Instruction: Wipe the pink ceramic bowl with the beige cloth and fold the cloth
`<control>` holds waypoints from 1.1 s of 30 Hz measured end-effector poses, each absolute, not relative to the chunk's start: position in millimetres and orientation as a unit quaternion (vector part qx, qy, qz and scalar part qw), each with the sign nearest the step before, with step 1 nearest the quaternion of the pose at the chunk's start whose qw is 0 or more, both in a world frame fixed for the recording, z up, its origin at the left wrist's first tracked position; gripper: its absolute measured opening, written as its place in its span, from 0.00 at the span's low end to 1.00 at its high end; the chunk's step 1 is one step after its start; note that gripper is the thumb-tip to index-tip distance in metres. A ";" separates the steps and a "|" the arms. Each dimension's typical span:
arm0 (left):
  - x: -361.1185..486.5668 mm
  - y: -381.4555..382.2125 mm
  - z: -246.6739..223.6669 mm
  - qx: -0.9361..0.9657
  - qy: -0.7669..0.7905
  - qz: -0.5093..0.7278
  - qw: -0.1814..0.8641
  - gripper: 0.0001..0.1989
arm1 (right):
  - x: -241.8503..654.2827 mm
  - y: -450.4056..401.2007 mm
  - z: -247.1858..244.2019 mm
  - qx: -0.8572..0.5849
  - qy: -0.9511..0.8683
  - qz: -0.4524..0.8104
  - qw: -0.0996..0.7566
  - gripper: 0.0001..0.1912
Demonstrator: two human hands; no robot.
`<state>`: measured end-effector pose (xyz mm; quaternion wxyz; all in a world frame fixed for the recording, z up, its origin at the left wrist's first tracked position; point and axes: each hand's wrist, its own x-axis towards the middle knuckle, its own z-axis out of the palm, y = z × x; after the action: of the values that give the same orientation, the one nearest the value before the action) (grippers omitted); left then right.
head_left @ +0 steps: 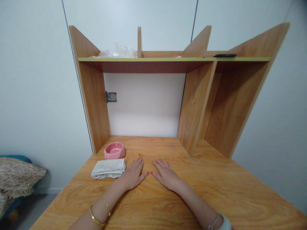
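Note:
My left hand (pixel 133 174) lies flat, palm down, on the wooden desk (pixel 153 204), its thumb stretched toward the right. Just left of it is a folded pale grey cloth (pixel 108 168), close to the back of the hand. Behind the cloth stands a pink ashtray (pixel 114 150) with notches in its rim; nothing shows inside it. My right hand (pixel 165 175) also rests flat on the desk, fingers spread and thumb pointing left, a small gap away from the left thumb. Neither hand holds anything.
A wooden shelf unit (pixel 146 59) rises from the back of the desk, with upright panels on both sides. On its top board lie a clear plastic bag (pixel 117 51) and a dark flat object (pixel 224 55). A patterned fabric (pixel 19 175) is at the far left.

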<state>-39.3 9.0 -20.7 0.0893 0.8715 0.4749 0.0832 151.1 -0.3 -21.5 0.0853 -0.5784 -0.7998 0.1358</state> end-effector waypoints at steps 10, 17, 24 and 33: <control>-39.9 9.3 -20.9 0.873 0.471 0.091 0.088 0.36 | 150.6 -1.5 -19.8 -0.577 -0.800 0.137 0.086 0.33; -38.6 7.8 -17.5 0.873 0.475 0.067 0.086 0.36 | 150.6 -1.3 -18.6 -0.577 -0.802 0.133 0.074 0.33; -39.4 8.8 -20.7 0.875 0.469 0.089 0.084 0.35 | 150.7 -1.2 -19.8 -0.578 -0.800 0.137 0.082 0.33; -40.9 10.0 -24.0 0.876 0.464 0.098 0.083 0.35 | 151.0 -0.6 -21.0 -0.577 -0.800 0.138 0.084 0.33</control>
<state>-40.9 10.0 -24.0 0.0831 0.8763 0.4642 0.0980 151.0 -0.6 -21.0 0.0845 -0.5772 -0.8005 0.1376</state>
